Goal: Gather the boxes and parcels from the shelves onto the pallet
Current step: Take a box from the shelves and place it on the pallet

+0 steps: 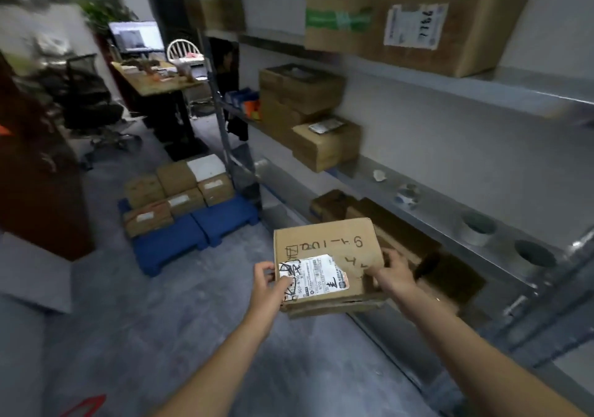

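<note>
We've got a cardboard box [328,262] at lower centre, left hand [269,283] pinching its labelled near corner, right hand [393,270] curled round the right edge. Blue pallet [196,233] sits centre left, seemingly six boxes [178,193] stacked there.

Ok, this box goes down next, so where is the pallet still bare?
The pallet is bare along its near edge, in front of the stack, and at its right corner by the shelf post; either probably takes the box. Its far left is crowded by that stack.
</note>
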The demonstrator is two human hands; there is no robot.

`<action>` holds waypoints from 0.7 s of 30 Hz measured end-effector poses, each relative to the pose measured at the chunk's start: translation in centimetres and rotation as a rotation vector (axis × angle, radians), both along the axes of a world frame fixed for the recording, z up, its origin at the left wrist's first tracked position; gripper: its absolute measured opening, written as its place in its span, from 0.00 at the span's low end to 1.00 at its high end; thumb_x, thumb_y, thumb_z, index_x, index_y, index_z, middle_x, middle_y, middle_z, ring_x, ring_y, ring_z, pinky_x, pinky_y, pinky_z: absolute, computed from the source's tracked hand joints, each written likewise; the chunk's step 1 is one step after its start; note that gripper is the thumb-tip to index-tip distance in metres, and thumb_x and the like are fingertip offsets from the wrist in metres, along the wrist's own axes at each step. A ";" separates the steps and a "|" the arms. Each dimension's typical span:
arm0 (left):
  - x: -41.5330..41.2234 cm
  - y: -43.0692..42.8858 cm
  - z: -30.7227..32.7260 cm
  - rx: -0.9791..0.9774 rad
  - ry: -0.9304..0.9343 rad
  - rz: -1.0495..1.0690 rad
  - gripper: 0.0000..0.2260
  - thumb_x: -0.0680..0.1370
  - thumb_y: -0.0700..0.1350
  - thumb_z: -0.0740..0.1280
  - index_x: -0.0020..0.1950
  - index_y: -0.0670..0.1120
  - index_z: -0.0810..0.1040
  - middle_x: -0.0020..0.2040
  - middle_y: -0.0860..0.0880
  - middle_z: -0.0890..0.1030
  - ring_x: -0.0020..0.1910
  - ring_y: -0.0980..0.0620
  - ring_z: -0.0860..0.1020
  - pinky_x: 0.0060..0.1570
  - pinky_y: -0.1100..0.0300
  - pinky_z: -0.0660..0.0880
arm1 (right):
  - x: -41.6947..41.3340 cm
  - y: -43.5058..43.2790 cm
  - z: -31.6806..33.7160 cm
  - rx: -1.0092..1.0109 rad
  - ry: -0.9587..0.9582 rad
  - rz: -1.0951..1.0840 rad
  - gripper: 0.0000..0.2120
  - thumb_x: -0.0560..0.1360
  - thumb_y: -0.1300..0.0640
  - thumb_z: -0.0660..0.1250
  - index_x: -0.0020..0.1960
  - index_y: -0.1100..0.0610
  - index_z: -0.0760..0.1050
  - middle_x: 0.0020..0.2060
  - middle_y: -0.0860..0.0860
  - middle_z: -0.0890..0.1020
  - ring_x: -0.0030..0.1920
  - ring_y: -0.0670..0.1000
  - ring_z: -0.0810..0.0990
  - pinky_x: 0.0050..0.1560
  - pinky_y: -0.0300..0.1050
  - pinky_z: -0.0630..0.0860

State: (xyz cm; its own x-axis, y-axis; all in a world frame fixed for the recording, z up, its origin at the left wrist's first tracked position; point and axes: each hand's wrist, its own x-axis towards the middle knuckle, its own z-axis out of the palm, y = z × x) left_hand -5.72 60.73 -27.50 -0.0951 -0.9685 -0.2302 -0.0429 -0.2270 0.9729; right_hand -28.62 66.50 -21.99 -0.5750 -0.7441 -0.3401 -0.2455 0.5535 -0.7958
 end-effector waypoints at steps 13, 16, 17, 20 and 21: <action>24.0 -22.7 0.6 -0.010 0.071 0.276 0.13 0.76 0.37 0.66 0.52 0.52 0.68 0.52 0.49 0.81 0.43 0.52 0.84 0.31 0.66 0.76 | 23.7 -29.5 -0.6 -0.070 -0.003 0.283 0.30 0.71 0.55 0.73 0.70 0.51 0.67 0.65 0.54 0.69 0.67 0.59 0.69 0.65 0.61 0.71; 27.9 -26.5 0.5 0.004 0.041 0.344 0.13 0.76 0.34 0.66 0.53 0.49 0.67 0.52 0.45 0.80 0.43 0.50 0.83 0.31 0.65 0.76 | 27.7 -34.0 -1.2 -0.064 -0.031 0.325 0.29 0.71 0.56 0.72 0.70 0.52 0.68 0.65 0.54 0.70 0.66 0.58 0.70 0.66 0.60 0.71; 29.0 -27.8 0.3 0.006 0.034 0.363 0.13 0.76 0.34 0.65 0.54 0.48 0.67 0.52 0.45 0.80 0.43 0.50 0.83 0.31 0.64 0.77 | 28.8 -35.6 -1.5 -0.063 -0.045 0.344 0.29 0.71 0.56 0.72 0.70 0.53 0.68 0.65 0.54 0.70 0.66 0.58 0.70 0.66 0.60 0.70; 32.0 -31.5 -0.4 0.015 -0.002 0.402 0.14 0.76 0.33 0.66 0.56 0.45 0.67 0.52 0.45 0.81 0.43 0.50 0.83 0.35 0.60 0.79 | 31.7 -40.6 -2.4 -0.034 -0.083 0.412 0.27 0.72 0.56 0.71 0.69 0.51 0.68 0.63 0.52 0.69 0.64 0.57 0.71 0.64 0.59 0.72; 33.0 -32.8 -0.6 0.021 -0.011 0.416 0.14 0.76 0.33 0.66 0.56 0.46 0.67 0.51 0.47 0.81 0.41 0.52 0.84 0.33 0.61 0.79 | 32.7 -42.5 -2.7 -0.023 -0.096 0.434 0.27 0.72 0.56 0.71 0.69 0.51 0.68 0.61 0.51 0.68 0.63 0.56 0.71 0.64 0.59 0.72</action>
